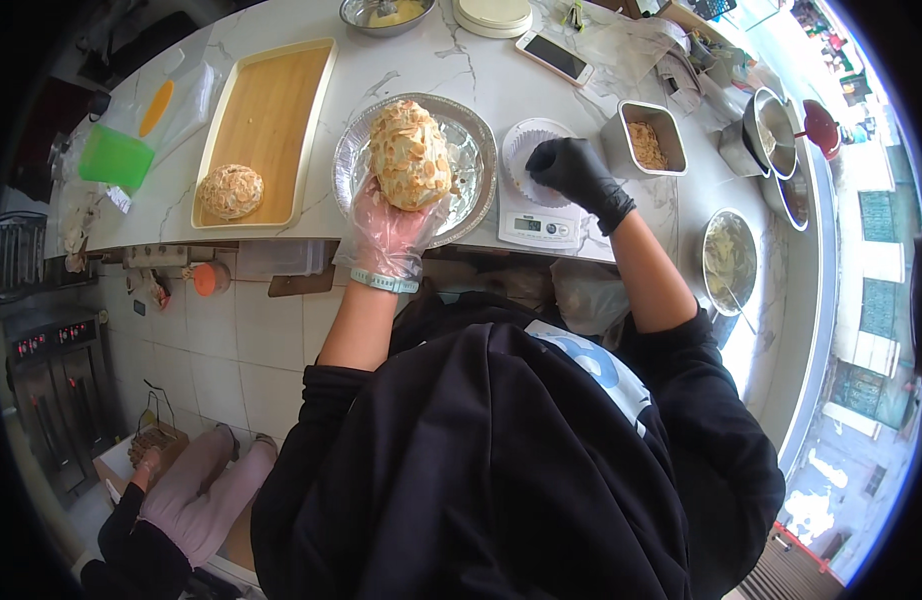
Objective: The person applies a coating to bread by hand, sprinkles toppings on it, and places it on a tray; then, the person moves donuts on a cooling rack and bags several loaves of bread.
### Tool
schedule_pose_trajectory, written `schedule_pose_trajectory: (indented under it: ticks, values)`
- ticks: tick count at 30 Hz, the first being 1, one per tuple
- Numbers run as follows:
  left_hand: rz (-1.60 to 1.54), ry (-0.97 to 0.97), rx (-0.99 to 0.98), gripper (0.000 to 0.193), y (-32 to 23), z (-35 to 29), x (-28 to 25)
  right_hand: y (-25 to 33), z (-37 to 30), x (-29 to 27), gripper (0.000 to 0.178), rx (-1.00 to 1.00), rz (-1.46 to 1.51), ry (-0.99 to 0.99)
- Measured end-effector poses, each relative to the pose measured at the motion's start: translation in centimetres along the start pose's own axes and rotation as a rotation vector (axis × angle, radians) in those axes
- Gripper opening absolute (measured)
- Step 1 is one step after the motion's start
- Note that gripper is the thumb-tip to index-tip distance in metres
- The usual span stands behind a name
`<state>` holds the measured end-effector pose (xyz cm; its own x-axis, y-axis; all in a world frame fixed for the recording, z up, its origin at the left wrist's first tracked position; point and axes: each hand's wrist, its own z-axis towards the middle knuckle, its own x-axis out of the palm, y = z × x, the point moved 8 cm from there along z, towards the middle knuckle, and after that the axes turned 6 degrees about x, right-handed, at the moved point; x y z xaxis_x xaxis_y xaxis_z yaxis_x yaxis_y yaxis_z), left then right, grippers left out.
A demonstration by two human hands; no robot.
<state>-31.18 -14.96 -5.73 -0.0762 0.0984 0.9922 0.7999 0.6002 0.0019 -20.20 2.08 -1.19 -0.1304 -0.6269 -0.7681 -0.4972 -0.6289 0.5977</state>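
My left hand (pixel 391 228), in a see-through plastic glove, is closed around the lower end of a bread bun (pixel 411 150) coated in sliced almonds. The bun is held over a round foil pan (pixel 471 190). My right hand (pixel 579 178) wears a black glove, its fingers drawn together above a white fluted bowl (pixel 526 140). Whatever those fingers pinch, if anything, is hidden. Beneath the bowl is a white kitchen scale (pixel 536 230) with a lit display. To the right of the bowl stands a metal tin (pixel 631 130) holding almond slices (pixel 647 147).
A second almond bun (pixel 231 191) lies on a wooden-toned tray (pixel 276 100) at left. A phone (pixel 554 57) and a metal bowl (pixel 386 20) sit farther back. More metal bowls (pixel 729 262) stand at right. Another person (pixel 196 505) is low at the left.
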Motion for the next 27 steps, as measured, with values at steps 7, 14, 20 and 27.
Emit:
schedule_pose_trajectory:
  ticks: [7,14,20,27]
  values:
    - [-0.082,-0.055,-0.052,0.04,1.7,-0.2,0.5,10.0,0.3,-3.0,0.012,-0.426,0.548,0.123]
    - [-0.067,-0.026,-0.063,0.039,2.4,0.0,1.0,14.1,1.6,-3.0,0.018,-0.518,0.086,-0.054]
    - [-0.051,0.108,-0.072,0.04,2.3,0.0,2.4,14.2,0.1,-3.3,0.019,-0.687,0.053,-0.124]
    - [0.073,-0.032,0.062,0.041,-0.5,-0.2,0.5,0.2,-1.8,-7.4,0.027,-0.062,-0.275,-0.531]
